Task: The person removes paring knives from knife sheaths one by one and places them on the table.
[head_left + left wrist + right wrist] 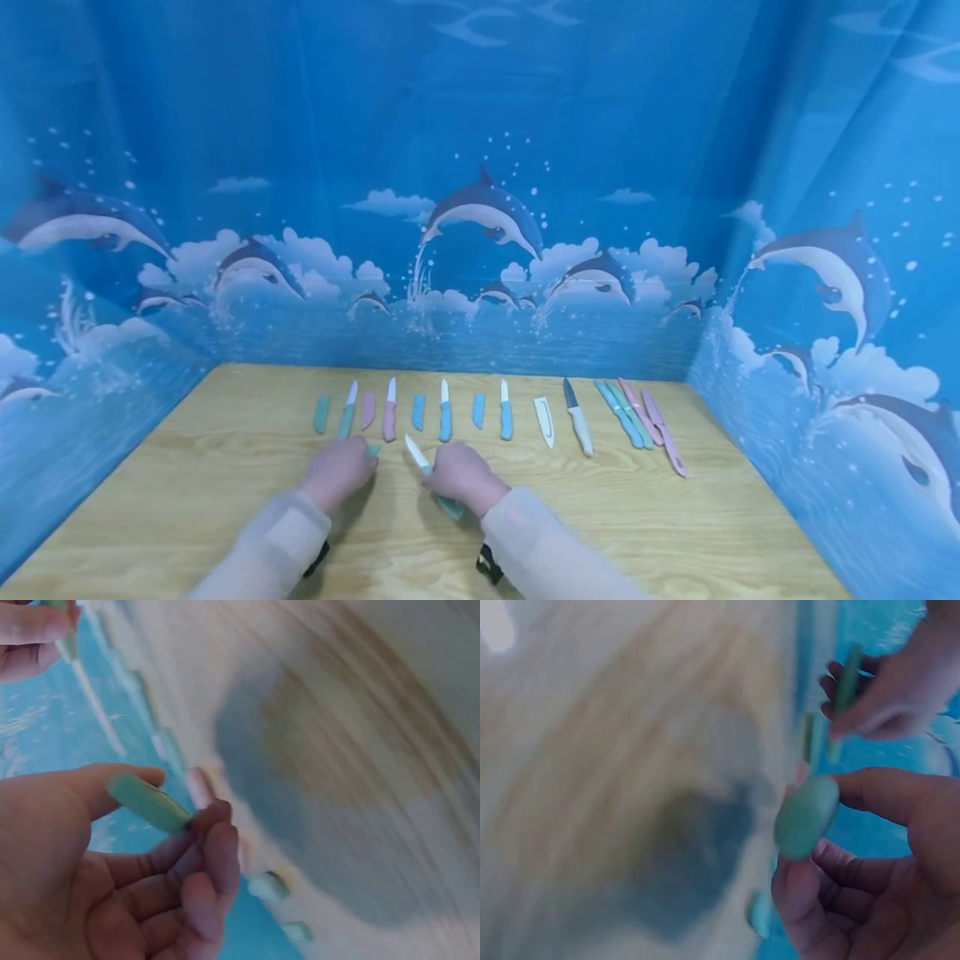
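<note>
In the head view my left hand (339,472) is over the front middle of the table, pinching a green blade sheath (373,451) between thumb and fingers; the left wrist view shows the sheath (152,802) closely. My right hand (465,477) grips the green handle of a small knife (450,507), its bare white blade pointing up and left toward the left hand. Knife and sheath are apart. The right wrist view shows the rounded handle end (807,817) between thumb and fingers. Just beyond the left hand lies another green knife (347,412).
A row behind the hands holds a green sheath (322,414), a pink sheath (368,411), a pink knife (390,410), blue knives (446,421) with blue sheaths (418,412), a white sheath (544,422) and a white-handled knife (581,429). Several closed knives (663,433) lie at right. Dolphin-print curtains (480,333) surround the table.
</note>
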A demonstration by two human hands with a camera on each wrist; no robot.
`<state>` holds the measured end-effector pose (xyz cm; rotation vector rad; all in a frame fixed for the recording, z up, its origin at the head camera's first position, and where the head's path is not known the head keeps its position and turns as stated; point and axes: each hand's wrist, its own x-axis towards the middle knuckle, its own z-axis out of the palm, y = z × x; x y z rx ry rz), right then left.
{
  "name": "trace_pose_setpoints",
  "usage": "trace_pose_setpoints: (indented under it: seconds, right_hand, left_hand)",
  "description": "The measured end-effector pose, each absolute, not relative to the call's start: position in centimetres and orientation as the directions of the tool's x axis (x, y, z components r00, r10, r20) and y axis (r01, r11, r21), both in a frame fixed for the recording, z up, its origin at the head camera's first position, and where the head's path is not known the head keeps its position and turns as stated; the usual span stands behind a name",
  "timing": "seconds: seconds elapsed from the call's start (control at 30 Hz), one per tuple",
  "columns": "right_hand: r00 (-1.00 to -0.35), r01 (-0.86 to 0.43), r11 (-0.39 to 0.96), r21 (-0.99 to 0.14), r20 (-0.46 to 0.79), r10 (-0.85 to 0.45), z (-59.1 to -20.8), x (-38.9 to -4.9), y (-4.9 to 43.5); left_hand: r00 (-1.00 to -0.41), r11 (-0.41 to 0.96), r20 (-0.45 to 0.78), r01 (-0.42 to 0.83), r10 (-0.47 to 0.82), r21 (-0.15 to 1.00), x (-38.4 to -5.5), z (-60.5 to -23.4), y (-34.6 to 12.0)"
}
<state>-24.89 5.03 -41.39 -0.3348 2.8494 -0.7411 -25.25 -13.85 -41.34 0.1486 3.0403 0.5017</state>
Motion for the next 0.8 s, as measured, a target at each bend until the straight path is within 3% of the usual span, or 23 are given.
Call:
trace_pose_setpoints:
  seconds: [0.37,0.8]
  right_hand:
    - [-0.966,-0.105,0.832,-0.544,-0.143,-0.215,-42.8,-25.7,1.8]
    - [-0.957,-0.199,0.896,-0.396,-0.119,-0.265,-43.2,-27.1,0.1]
  left_hand:
    - [-0.987,0.986,-0.141,0.061,0.082,0.153,-27.0,-41.7,-14.5]
    - [-0.984,0.993,-0.165,0.049,0.067,0.107,-27.5,-41.6,-13.8]
